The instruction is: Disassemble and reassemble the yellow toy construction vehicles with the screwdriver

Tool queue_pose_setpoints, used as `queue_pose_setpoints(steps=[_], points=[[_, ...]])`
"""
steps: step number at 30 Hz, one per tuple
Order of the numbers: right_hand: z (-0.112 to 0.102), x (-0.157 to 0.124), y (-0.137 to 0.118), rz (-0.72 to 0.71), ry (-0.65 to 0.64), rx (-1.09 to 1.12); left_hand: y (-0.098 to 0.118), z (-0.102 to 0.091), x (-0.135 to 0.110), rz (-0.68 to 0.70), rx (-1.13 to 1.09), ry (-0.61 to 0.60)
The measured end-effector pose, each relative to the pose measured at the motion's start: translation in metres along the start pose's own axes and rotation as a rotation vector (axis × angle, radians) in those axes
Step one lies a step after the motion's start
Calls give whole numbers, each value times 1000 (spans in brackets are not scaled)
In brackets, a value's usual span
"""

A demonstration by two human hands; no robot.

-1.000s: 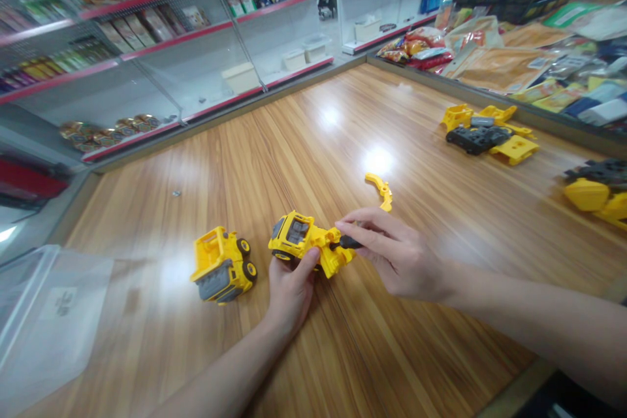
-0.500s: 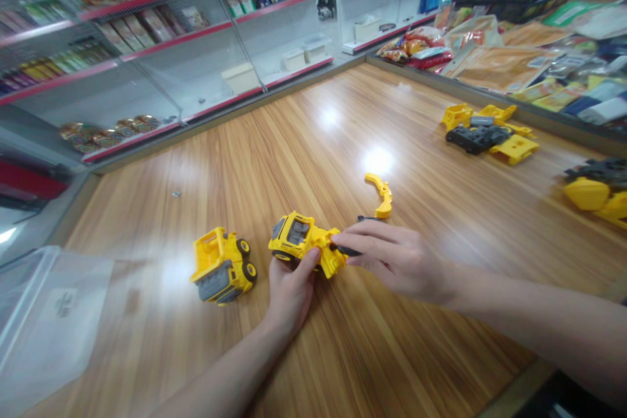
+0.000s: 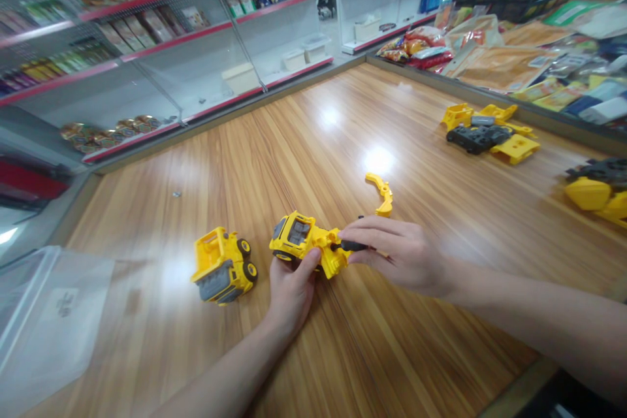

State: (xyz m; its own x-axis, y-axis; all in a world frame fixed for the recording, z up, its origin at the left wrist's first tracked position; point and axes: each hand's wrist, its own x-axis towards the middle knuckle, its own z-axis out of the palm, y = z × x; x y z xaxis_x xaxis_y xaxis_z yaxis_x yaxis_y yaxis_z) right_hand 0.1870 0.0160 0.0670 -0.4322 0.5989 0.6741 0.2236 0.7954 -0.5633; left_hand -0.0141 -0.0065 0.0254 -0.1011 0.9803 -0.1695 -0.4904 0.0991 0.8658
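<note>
A yellow toy construction vehicle stands on the wooden table. My left hand grips its near side, thumb up against the body. My right hand is closed round a small black tool whose tip touches the vehicle's right end. A curved yellow arm piece lies loose just beyond my right hand. A second yellow toy truck sits to the left of my left hand, untouched.
A clear plastic bag lies at the near left. Yellow and black toy parts sit at the far right, more toy parts at the right edge. Packaged goods line the back right; shelves stand behind.
My right hand has shifted slightly and turned on the black tool at the vehicle's right end. My left hand and both toys stay where they were.
</note>
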Motion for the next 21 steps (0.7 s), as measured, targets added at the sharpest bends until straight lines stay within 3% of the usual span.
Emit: queue_pose_setpoints(steps=[5,10,16,21], points=[[-1,2,-3,-9,-41,8,1,1,0,-1,5,10],[0,0,0,39,31,-64,2,1,-1,-6,10,12],[2,-2,0,-30,-57,27,2,1,0,-2,-3,-9],[2,-3,4,63,40,-23,1,-1,-3,6,-13,-15]])
